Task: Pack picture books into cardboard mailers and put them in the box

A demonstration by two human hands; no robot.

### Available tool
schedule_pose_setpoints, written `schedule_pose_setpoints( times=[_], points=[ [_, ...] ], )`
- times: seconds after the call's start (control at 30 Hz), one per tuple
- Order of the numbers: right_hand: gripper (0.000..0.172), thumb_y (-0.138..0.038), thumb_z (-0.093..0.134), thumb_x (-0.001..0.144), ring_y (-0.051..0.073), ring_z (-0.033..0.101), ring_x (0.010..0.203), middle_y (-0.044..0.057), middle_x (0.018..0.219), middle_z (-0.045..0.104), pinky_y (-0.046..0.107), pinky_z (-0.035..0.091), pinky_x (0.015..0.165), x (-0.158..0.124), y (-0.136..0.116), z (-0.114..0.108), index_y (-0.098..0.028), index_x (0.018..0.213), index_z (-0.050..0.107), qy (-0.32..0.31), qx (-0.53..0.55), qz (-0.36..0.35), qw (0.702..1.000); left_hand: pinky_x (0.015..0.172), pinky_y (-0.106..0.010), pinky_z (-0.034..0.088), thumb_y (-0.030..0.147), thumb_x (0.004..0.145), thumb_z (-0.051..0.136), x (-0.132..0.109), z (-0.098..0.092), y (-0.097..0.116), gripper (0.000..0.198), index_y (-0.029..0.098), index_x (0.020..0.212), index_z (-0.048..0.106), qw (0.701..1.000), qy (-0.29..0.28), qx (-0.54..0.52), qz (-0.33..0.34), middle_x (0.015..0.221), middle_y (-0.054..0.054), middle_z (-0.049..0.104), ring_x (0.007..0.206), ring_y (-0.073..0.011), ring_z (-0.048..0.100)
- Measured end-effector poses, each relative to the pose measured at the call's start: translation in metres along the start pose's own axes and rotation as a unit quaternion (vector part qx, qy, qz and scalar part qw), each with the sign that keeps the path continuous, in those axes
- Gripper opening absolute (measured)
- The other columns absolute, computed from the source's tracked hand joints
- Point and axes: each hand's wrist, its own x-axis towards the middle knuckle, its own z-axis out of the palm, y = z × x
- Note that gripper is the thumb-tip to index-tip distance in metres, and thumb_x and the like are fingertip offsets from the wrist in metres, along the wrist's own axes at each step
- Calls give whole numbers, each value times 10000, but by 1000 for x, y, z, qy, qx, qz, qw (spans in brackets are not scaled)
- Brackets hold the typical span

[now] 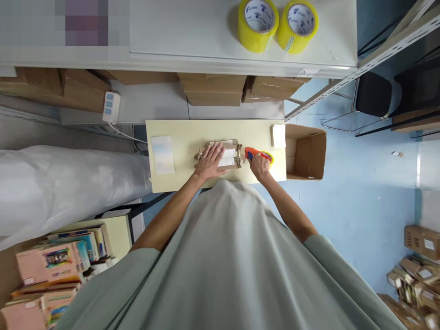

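In the head view, a small cardboard parcel (234, 162) with white paper on its top lies mid-table, shiny tape at its ends. My left hand (210, 162) rests on the parcel's left part, palm down with fingers stretched out. Just right of the parcel, my right hand (260, 166) is wrapped round the handle of a tape dispenser (252, 152), orange-red and blue with a yellow roll. The dispenser's front end is close to the parcel's right end; I cannot tell whether tape joins them. Under both lies the pale yellow table (192, 130).
White sheets lie left (163, 155) and right (278, 136) on the table. An open cardboard box (309, 151) stands beyond its right edge. Two yellow tape rolls (257, 25) sit on the shelf (185, 32). At left are a large plastic-wrapped roll (68, 188) and stacked books (51, 261).
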Motion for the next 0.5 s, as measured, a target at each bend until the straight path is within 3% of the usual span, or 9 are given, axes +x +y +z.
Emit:
schedule_pose_setpoints(
  times=[0.07, 0.17, 0.27, 0.4, 0.5],
  points=[
    [473, -439, 534, 1198, 355, 825, 1037, 286, 1086, 815, 381, 574, 851, -14, 9, -8, -5, 1347, 649, 24, 14, 33, 999, 1481, -631, 81, 612, 997, 727, -2, 1, -2, 1090, 47, 1825, 298, 1000, 4, 1, 2, 1921, -249, 186, 1820, -416, 125],
    [521, -543, 531, 1197, 361, 827, 1094, 267, 1153, 824, 360, 555, 835, -41, 14, -35, -54, 1354, 616, 66, 39, 40, 996, 1477, -634, 131, 641, 1003, 730, -7, -5, 1, 1099, 31, 1814, 307, 1000, 29, -4, -2, 1904, -283, 226, 1807, -435, 182],
    [522, -583, 513, 1192, 375, 828, 1112, 243, 1180, 831, 360, 551, 810, -65, 7, -74, -101, 1379, 587, 98, 72, 16, 992, 1453, -663, 228, 632, 1060, 669, -11, -24, 12, 1030, 45, 1816, 290, 993, 115, -6, 11, 1875, -304, 310, 1789, -448, 245],
    [544, -563, 482, 1174, 404, 827, 1028, 229, 1125, 837, 411, 583, 816, -74, -23, -130, -101, 1457, 526, 179, 116, -99, 972, 1403, -639, 382, 502, 1133, 596, -4, -73, 36, 864, 146, 1838, 243, 946, 313, 11, 88, 1799, -271, 476, 1757, -407, 358],
    [597, -537, 458, 1155, 423, 802, 1022, 254, 1187, 815, 490, 620, 862, -62, -60, -175, -76, 1535, 459, 260, 142, -221, 929, 1402, -641, 392, 430, 1150, 561, 14, -126, 49, 759, 224, 1827, 285, 918, 381, 7, 111, 1793, -227, 496, 1731, -390, 416]
  ],
)
